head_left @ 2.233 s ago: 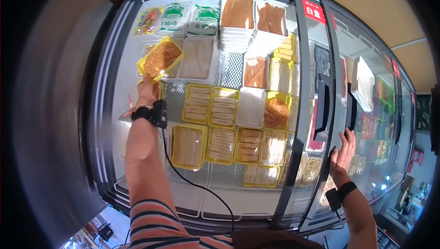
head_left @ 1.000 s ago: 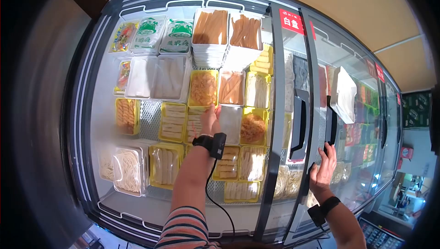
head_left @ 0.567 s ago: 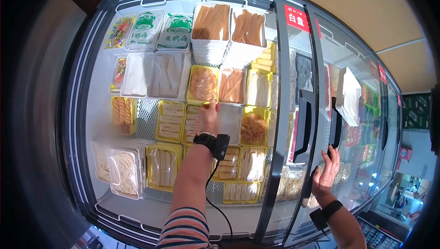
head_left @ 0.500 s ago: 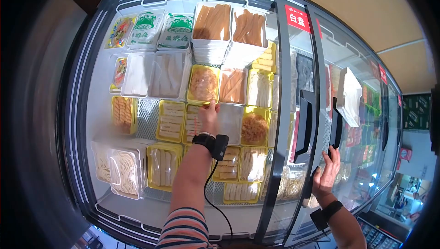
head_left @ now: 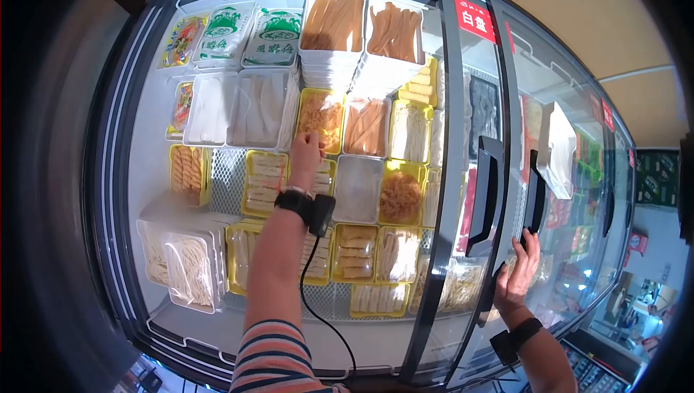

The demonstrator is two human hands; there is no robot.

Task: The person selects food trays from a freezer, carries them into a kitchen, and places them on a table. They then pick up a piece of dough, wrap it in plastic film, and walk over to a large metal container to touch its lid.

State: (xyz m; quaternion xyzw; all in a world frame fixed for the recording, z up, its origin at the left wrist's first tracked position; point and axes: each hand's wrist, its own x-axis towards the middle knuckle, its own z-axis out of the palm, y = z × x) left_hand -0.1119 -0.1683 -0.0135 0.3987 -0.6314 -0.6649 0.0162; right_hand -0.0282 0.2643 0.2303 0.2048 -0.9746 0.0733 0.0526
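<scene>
Left hand (head_left: 306,148) reaching far into the open chiller, fingertips (head_left: 311,137) at the lower left edge of the yellow tray of shredded orange food (head_left: 322,118); touching or just short of it, cannot tell. Fingers loosely bunched, not spread; nothing seen gripped, though the palm side is hidden. That tray in the second row from the top, just above and slightly right of the hand, wedged between the white tray of pale strips (head_left: 262,107) on its left and the tray of orange sticks (head_left: 366,126) on its right. Yellow tray of tofu slabs (head_left: 264,183) directly left of the wrist, clear-lidded white tray (head_left: 357,188) to its right. Black wrist device (head_left: 307,208) strapped on the left forearm, cable hanging down toward the striped sleeve (head_left: 271,360). Right hand (head_left: 519,271) low on the right, fingers extended and slightly apart, resting flat against the glass door frame (head_left: 506,176) just below the black handle (head_left: 534,200); holding nothing. Black band (head_left: 515,340) on the right wrist. Noodle trays (head_left: 177,266) at near left of the shelf, green-printed bags (head_left: 249,33) far top left, red label (head_left: 476,20) at the top of the door.
</scene>
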